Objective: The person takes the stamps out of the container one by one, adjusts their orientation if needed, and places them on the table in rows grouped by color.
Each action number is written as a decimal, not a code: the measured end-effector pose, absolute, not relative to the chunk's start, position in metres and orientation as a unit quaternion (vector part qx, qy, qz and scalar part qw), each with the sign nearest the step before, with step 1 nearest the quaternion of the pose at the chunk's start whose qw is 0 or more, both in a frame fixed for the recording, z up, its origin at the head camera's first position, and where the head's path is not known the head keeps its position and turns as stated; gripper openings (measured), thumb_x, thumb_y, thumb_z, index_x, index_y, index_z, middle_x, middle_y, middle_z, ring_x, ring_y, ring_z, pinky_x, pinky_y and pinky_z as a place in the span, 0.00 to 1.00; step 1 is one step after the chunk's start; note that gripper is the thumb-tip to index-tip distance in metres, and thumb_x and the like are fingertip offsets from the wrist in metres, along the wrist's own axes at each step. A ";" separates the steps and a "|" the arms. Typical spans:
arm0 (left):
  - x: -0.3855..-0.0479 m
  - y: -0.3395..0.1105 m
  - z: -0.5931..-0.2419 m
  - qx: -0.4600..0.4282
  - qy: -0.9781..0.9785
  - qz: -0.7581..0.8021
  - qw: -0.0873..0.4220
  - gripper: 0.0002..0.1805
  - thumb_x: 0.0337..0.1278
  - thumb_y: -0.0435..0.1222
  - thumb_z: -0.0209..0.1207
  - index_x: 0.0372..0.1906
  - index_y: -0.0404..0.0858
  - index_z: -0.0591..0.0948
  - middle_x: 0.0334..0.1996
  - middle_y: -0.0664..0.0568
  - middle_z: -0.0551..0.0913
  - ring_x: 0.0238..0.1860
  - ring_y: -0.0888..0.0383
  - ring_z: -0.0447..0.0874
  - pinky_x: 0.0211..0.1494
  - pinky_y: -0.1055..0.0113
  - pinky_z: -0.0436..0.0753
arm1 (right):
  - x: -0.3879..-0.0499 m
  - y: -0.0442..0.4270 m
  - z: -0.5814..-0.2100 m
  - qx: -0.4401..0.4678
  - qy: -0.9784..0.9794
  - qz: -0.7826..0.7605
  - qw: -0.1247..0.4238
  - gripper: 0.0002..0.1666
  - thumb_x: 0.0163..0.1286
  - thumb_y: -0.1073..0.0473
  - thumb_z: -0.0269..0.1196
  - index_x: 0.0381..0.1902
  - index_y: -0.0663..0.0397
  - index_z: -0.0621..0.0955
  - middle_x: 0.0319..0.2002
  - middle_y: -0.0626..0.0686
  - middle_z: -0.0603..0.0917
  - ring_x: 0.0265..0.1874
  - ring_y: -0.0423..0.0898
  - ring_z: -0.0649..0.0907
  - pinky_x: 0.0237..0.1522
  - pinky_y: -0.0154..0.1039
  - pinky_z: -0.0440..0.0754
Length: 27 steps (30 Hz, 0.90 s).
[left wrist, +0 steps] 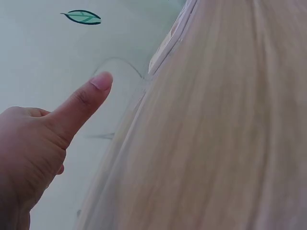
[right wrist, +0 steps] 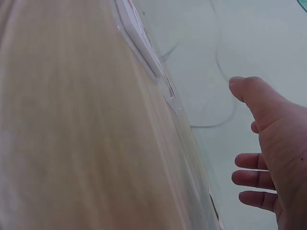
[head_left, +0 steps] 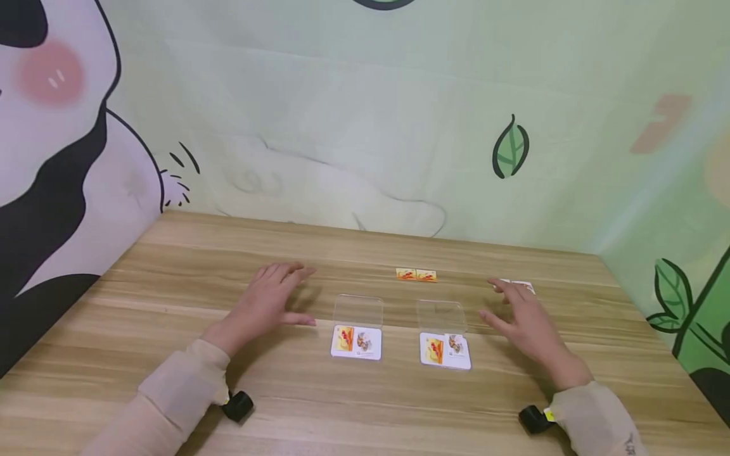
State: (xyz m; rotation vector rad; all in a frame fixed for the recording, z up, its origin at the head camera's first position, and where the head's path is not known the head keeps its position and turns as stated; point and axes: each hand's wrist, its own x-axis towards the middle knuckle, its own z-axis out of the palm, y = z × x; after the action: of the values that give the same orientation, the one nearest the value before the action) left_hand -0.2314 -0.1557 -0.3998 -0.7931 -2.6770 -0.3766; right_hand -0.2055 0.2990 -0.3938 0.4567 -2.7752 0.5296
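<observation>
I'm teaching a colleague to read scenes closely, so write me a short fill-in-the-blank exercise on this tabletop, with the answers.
1. The clear lids on both white cases are not closed but ____.
2. The left hand holds ____.
3. Beyond the cases, small yellow-orange pieces lie side by side, numbering ____.

Missing words: open; nothing; two.

A table [head_left: 353, 411] has a light wood-grain top; behind its far edge is a pale green, faintly creased backdrop [head_left: 296, 95]; a printed panda figure [head_left: 122, 168] occupies the left side; a dark-outlined leaf [head_left: 511, 152] is right of centre; leafy stems [head_left: 674, 291] line the far right; lighting is diffuse.
</observation>
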 end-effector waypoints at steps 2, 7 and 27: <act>-0.230 -0.155 -0.398 -0.277 -0.939 -0.130 0.157 0.52 0.33 0.61 0.69 0.67 0.41 0.69 0.60 0.41 0.74 0.62 0.42 0.70 0.68 0.43 0.65 | -0.205 0.296 -0.392 0.154 -0.961 0.183 0.136 0.38 0.63 0.49 0.65 0.66 0.58 0.67 0.53 0.63 0.77 0.47 0.58 0.79 0.47 0.56 0.78; -0.227 -0.152 -0.395 -0.285 -0.939 -0.121 0.153 0.50 0.33 0.62 0.69 0.65 0.42 0.71 0.57 0.43 0.76 0.60 0.44 0.71 0.68 0.45 0.65 | -0.203 0.291 -0.388 0.152 -0.963 0.188 0.121 0.38 0.63 0.49 0.65 0.67 0.58 0.66 0.52 0.62 0.77 0.44 0.55 0.79 0.40 0.50 0.78; -0.218 -0.133 -0.388 -0.337 -0.925 -0.128 0.120 0.46 0.30 0.64 0.68 0.57 0.41 0.77 0.52 0.48 0.79 0.57 0.48 0.73 0.67 0.48 0.67 | -0.200 0.272 -0.382 0.211 -0.947 0.208 0.124 0.29 0.60 0.56 0.68 0.56 0.61 0.74 0.43 0.60 0.81 0.36 0.47 0.79 0.34 0.38 0.78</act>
State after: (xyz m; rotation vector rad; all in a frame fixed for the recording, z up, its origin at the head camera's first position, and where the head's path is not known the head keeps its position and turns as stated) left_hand -0.2175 -0.1333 -0.3881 -0.9857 -2.7026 -0.3743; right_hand -0.2003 0.2724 -0.3821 0.6155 -2.7607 0.6074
